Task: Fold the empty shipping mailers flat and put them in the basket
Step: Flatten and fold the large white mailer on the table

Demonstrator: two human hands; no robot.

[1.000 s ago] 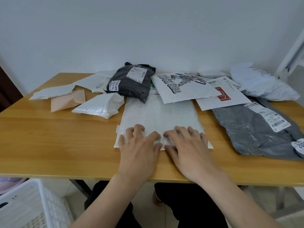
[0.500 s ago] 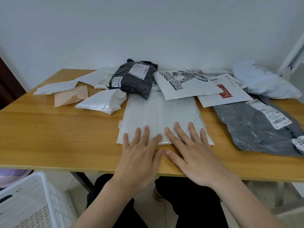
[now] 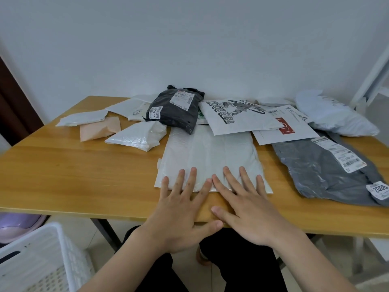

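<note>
White slatted plastic basket (image 3: 42, 260) lower left, below level of light wooden counter (image 3: 84, 175). Left hand (image 3: 181, 209): grip flat, fingers straight and spread, tips pressing near edge of large flat white bubble mailer (image 3: 210, 152), holding nothing. Mailer lies mid-counter, far corner under black poly mailer (image 3: 174, 110). Right hand (image 3: 246, 207): grip likewise flat, fingertips on same edge. Grey poly mailer (image 3: 324, 171) far right.

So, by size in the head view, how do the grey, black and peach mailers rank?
1. Grey mailer, nearer the camera and partly cut off at the right.
2. Black mailer.
3. Peach mailer, clearly smallest.
</note>
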